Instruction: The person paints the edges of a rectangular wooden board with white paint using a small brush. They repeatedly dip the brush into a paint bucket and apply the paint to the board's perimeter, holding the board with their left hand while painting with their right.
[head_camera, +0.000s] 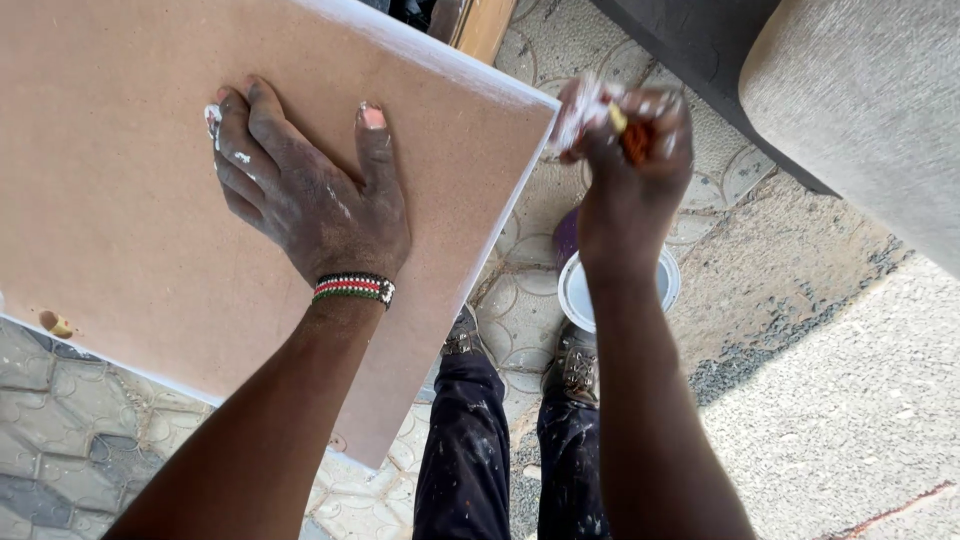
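Pressing flat on brown board (130, 210), left hand (315, 205) is lying palm down, fingers (240, 130) spread wide, white smears on fingertips, beaded bracelet (353, 288) at wrist; board's left and top edges are running out of frame. Right hand (630, 160) is hovering just off board's white right edge, fingers curled tight around small paint-smeared tool (590, 112), blurred, kind hard to tell. White tub (578, 290) is sitting on patterned floor (520, 300), partly hidden behind right forearm, beside shoes (575, 365)
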